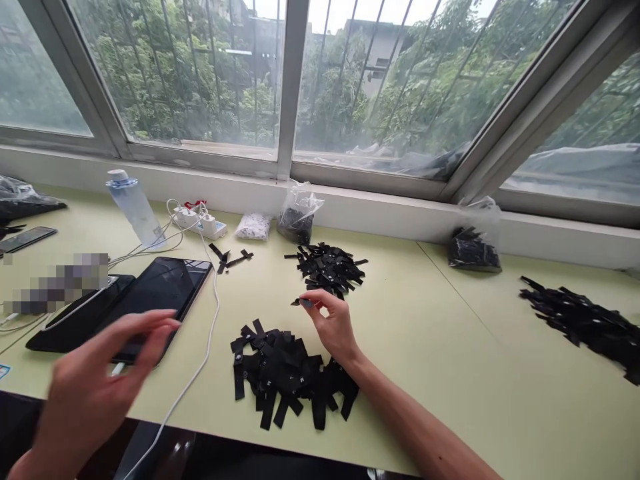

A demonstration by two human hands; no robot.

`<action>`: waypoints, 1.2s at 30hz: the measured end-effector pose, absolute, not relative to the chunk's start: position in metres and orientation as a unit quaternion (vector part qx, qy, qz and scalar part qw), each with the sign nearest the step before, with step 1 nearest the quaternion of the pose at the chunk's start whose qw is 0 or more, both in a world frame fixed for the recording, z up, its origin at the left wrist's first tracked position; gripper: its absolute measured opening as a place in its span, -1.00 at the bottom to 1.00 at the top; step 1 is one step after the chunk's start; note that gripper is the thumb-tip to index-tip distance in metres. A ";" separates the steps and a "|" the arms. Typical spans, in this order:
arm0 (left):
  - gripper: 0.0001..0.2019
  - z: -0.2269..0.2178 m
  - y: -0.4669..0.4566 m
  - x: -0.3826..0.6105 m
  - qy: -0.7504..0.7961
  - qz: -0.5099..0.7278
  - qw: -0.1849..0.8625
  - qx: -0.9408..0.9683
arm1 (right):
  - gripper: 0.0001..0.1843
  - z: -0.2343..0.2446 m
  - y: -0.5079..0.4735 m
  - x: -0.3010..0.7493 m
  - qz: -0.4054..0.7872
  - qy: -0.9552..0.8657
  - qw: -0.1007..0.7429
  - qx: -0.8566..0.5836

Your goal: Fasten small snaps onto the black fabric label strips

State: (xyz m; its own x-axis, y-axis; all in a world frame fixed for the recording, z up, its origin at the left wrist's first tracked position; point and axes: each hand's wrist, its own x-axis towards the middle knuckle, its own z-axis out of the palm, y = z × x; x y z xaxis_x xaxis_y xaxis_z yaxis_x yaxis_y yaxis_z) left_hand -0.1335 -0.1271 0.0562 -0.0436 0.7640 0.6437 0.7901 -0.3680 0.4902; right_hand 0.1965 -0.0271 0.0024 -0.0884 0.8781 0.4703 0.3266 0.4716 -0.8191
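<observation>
My right hand (334,331) is closed in a pinch on a small black fabric strip (295,303), whose end sticks out to the left of the fingertips. It hovers between two piles of similar strips. The nearer pile (280,370), below and left of the wrist, has small white marks on some pieces. Just beyond the fingers lies the farther pile (330,263). At the left, in front of the tablet (170,287), my left hand (93,377) is raised and slightly blurred. Its thumb and index finger come together; anything between them is too small to make out.
A white cable (213,320) crosses the table (425,373) toward its front edge. Behind stand a water bottle (134,207), a power strip (213,228), a white packet (253,227) and bags of black pieces (297,223) (474,250). Another strip pile (585,320) lies right.
</observation>
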 end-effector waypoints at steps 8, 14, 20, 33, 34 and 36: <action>-0.72 0.076 -0.021 -0.039 -0.423 -0.348 -0.201 -0.812 | -0.88 0.003 -0.024 0.199 0.277 -0.656 0.531 -0.459; -0.73 0.052 0.029 0.005 -0.358 -0.365 -0.315 -0.800 | -0.86 -0.003 -0.016 0.204 0.301 -0.623 0.550 -0.468; -0.79 0.020 0.020 0.019 -0.303 -0.378 -0.362 -0.797 | -0.87 -0.002 -0.016 0.204 0.316 -0.624 0.555 -0.450; -0.85 0.007 0.018 0.008 -0.298 -0.451 -0.328 -0.775 | -0.77 0.001 -0.016 0.209 0.235 -0.708 0.481 -0.461; -0.85 0.007 0.017 0.006 -0.305 -0.449 -0.330 -0.773 | -0.77 0.000 -0.014 0.213 0.188 -0.733 0.446 -0.478; -0.86 0.006 0.018 0.002 -0.321 -0.444 -0.336 -0.766 | -0.81 -0.002 -0.009 0.221 0.107 -0.777 0.358 -0.507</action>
